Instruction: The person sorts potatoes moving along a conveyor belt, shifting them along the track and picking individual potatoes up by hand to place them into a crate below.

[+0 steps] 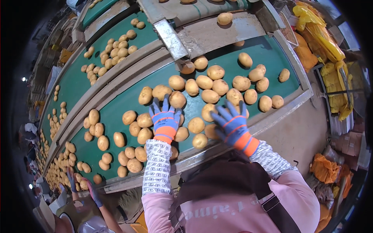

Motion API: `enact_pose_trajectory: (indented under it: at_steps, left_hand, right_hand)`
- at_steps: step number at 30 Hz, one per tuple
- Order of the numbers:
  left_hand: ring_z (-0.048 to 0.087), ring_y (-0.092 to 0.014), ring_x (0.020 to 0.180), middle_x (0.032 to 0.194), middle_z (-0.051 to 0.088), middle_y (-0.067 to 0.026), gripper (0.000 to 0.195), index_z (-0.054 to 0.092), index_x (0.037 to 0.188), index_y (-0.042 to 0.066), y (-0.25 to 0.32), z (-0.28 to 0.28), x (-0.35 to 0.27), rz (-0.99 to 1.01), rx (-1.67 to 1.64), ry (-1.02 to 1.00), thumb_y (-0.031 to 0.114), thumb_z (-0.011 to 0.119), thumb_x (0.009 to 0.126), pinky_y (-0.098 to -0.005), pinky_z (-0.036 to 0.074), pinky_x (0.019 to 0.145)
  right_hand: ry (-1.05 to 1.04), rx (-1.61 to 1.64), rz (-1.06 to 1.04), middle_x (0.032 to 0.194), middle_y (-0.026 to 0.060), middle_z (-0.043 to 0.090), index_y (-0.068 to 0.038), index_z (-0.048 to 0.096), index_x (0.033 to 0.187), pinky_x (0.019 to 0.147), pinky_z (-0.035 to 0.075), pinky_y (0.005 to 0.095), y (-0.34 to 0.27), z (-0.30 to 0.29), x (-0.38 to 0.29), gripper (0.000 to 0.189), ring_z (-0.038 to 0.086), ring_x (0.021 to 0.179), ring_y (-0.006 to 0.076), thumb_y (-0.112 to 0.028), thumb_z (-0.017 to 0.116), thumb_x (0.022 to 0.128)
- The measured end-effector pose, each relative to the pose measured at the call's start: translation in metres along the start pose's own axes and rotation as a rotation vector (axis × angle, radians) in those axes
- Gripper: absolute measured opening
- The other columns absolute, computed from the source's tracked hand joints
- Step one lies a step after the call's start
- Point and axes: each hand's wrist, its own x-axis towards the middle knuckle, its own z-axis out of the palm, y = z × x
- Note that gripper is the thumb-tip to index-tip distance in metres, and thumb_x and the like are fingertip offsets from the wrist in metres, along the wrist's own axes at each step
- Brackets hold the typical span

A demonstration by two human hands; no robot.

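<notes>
Many potatoes (pixel 215 72) lie in a loose layer on a green conveyor belt (pixel 109 122) before me. My left hand (pixel 165 120), in a blue and orange work glove, reaches over them palm down with its fingers apart. Its fingertips meet or nearly meet a potato (pixel 177 99) and another beside it (pixel 161 92). My right hand (pixel 234 125), gloved alike and slightly blurred, spreads its fingers over potatoes by the belt's near edge. One potato (pixel 211 131) sits beside its thumb, another (pixel 208 112) by its fingertips. What lies under both palms is partly hidden.
A metal rail (pixel 279 112) borders the belt on my side. Beyond a divider (pixel 116 77) runs a second green belt (pixel 68 80) with potatoes. An upper conveyor (pixel 201 11) stands at the far side. Lower left, a co-worker's gloved hands (pixel 92 193) reach to the potatoes. Orange bags (pixel 325 168) lie right.
</notes>
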Motion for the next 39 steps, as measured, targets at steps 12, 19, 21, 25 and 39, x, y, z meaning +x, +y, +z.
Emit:
enact_pose_trajectory:
  at_steps: [12, 19, 21, 25, 39]
  left_hand:
    - [0.030, -0.044, 0.139, 0.146, 0.039, -0.0248, 0.079, 0.046, 0.142, 0.007, 0.061, -0.047, -0.075, -0.030, -0.292, -0.104, 0.048, 0.070, 0.079, -0.0620, 0.018, 0.112]
    - [0.029, -0.051, 0.136, 0.148, 0.035, -0.0271, 0.080, 0.046, 0.133, -0.003, 0.140, -0.016, -0.034, 0.078, -0.289, -0.158, 0.047, 0.071, 0.076, -0.0640, 0.017, 0.113]
    - [0.028, -0.053, 0.136, 0.148, 0.034, -0.0284, 0.076, 0.044, 0.137, -0.004, 0.163, 0.007, -0.012, 0.121, -0.307, -0.107, 0.041, 0.067, 0.081, -0.0629, 0.016, 0.114]
    - [0.028, -0.052, 0.137, 0.148, 0.034, -0.0289, 0.069, 0.041, 0.144, 0.002, 0.174, 0.014, 0.003, 0.130, -0.566, 0.021, 0.030, 0.065, 0.086, -0.0568, 0.022, 0.115]
    - [0.031, -0.042, 0.139, 0.148, 0.037, -0.0229, 0.103, 0.035, 0.146, 0.000, 0.212, 0.005, 0.001, -0.183, -0.237, -0.124, 0.062, 0.071, 0.072, -0.0618, 0.012, 0.115]
  right_hand:
    - [-0.019, -0.295, 0.129, 0.138, 0.0109, 0.049, -0.019, 0.060, 0.127, 0.106, 0.021, 0.0700, 0.127, -0.013, -0.041, 0.050, 0.037, 0.134, 0.0400, -0.032, 0.068, 0.079]
    - [-0.008, 0.041, -0.097, 0.140, 0.0127, 0.048, -0.019, 0.053, 0.134, 0.105, 0.023, 0.0718, 0.082, -0.010, -0.001, 0.062, 0.036, 0.137, 0.0411, -0.042, 0.068, 0.079]
    - [-0.169, -0.084, -0.119, 0.145, 0.0106, 0.045, -0.022, 0.052, 0.136, 0.105, 0.023, 0.0715, 0.074, 0.010, 0.009, 0.063, 0.037, 0.136, 0.0416, -0.041, 0.067, 0.078]
    - [-0.013, -0.128, -0.150, 0.143, 0.0038, 0.048, -0.021, 0.053, 0.135, 0.107, 0.023, 0.0703, 0.142, 0.019, 0.001, 0.056, 0.036, 0.139, 0.0375, -0.037, 0.062, 0.083]
    - [-0.217, -0.048, 0.179, 0.150, 0.0181, 0.034, -0.010, 0.042, 0.141, 0.108, 0.018, 0.0724, 0.208, -0.026, -0.041, 0.092, 0.027, 0.140, 0.0457, -0.056, 0.077, 0.069]
